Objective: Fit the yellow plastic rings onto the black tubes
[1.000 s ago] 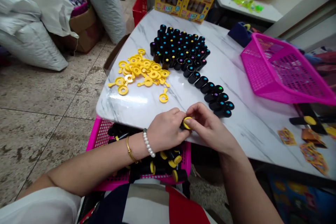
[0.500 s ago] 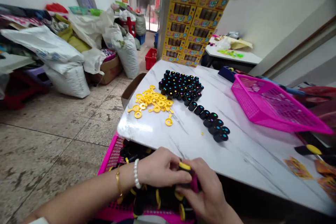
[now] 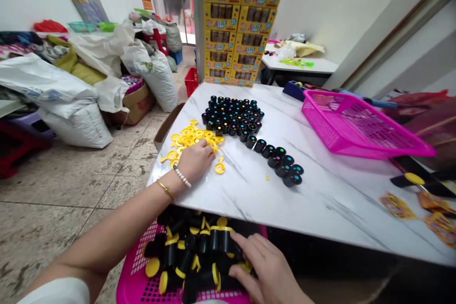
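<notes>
My left hand (image 3: 195, 160) reaches over the table to the pile of yellow plastic ring pieces with tabs (image 3: 188, 137). Its fingers are curled down and bunched at the pile's near right edge; whatever is between them is hidden. Low in front of me, my right hand (image 3: 267, 266) is open, thumb and forefinger apart, over a pink basket (image 3: 133, 273). Its forefinger reaches a black cylinder with a yellow end (image 3: 225, 241), one of several lying jumbled in that basket. A single yellow ring piece (image 3: 220, 166) lies just right of my left hand.
Short black cylinders with coloured dots (image 3: 233, 116) stand clustered on the marble-patterned table (image 3: 320, 209), trailing rightward. A second pink basket (image 3: 366, 128) is at right, near orange wrappers (image 3: 397, 205). Yellow boxes (image 3: 245, 23) are stacked behind. White sacks (image 3: 74, 118) stand at left.
My left hand has left the basket and moved forward to the yellow pile. My right hand has opened over the basket; the black-and-yellow piece between both hands is no longer held. The view has shifted.
</notes>
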The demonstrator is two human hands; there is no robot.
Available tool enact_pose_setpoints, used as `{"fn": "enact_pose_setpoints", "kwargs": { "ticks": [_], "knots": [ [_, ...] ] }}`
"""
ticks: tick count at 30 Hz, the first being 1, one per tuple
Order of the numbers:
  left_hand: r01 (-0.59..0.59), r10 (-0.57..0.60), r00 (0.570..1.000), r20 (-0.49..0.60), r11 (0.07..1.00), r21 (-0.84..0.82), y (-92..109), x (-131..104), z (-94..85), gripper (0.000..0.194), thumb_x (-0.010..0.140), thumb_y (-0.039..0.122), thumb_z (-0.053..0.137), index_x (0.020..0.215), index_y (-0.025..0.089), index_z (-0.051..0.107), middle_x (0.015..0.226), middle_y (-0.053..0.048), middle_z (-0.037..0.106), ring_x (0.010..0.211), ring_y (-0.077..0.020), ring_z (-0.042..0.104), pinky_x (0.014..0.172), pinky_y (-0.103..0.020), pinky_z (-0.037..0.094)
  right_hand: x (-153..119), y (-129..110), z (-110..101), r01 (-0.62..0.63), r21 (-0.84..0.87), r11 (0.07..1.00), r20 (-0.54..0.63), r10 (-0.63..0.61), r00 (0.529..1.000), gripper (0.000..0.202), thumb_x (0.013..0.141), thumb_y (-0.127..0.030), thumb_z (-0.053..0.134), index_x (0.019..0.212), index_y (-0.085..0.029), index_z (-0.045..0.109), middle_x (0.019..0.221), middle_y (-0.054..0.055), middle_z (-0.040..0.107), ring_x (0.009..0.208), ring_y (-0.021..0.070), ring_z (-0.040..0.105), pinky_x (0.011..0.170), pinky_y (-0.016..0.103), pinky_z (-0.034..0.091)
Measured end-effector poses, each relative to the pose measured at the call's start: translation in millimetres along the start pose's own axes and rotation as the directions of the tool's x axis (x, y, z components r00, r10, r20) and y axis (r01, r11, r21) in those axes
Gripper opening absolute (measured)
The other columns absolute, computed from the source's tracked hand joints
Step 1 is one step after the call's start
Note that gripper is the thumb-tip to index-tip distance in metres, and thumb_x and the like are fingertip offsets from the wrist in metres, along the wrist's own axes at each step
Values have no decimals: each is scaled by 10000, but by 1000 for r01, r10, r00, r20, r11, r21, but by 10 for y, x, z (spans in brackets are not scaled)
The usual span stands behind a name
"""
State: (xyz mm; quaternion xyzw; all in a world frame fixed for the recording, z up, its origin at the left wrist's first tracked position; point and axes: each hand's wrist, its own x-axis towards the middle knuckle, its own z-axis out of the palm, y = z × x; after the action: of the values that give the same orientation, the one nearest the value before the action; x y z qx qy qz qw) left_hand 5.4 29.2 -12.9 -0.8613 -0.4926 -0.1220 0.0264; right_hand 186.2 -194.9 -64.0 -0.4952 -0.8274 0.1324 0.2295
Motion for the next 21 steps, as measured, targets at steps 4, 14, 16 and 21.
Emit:
{"fn": "enact_pose_setpoints", "kwargs": {
  "ticks": [4, 14, 16, 21],
  "knots": [
    [-34, 35, 999, -19, 999, 28, 25, -26, -10, 277, 911, 310, 446, 827, 168, 667, 880, -52, 608, 723, -172, 591, 592, -275, 399, -29, -11, -45, -19, 27, 999, -25, 19, 999, 294, 863, -176, 565, 1156, -151, 573, 789, 68, 624, 688, 186, 548, 617, 307, 468],
    [-44, 21, 995, -93, 966, -255, 13, -124, -98, 121, 826, 208, 545, 814, 162, 657, 835, -44, 612, 765, -168, 579, 718, -286, 447, 65, 40, -165, -82, 269, 960, -147, 125, 981, 245, 869, -140, 547, 1095, -169, 636, 802, 68, 642, 724, 175, 584, 646, 301, 468],
    [-52, 0, 990, -144, 933, -356, 71, -208, -193, 109, 831, 216, 557, 818, 167, 653, 806, -32, 609, 734, -153, 567, 703, -277, 450, 85, 16, -200, -142, 430, 892, -158, 230, 960, 216, 865, -162, 567, 1062, -188, 652, 820, 63, 648, 741, 170, 605, 659, 290, 479],
    [-182, 66, 973, -223, 814, -552, 390, -439, -342, 85, 860, 218, 571, 866, 185, 649, 826, -17, 622, 713, -111, 567, 670, -229, 466, 419, -88, -336, -221, 963, 156, 66, 658, 751, 271, 909, -308, 545, 1152, -202, 601, 1124, 95, 646, 1000, 210, 630, 864, 356, 507]
  ]
}}
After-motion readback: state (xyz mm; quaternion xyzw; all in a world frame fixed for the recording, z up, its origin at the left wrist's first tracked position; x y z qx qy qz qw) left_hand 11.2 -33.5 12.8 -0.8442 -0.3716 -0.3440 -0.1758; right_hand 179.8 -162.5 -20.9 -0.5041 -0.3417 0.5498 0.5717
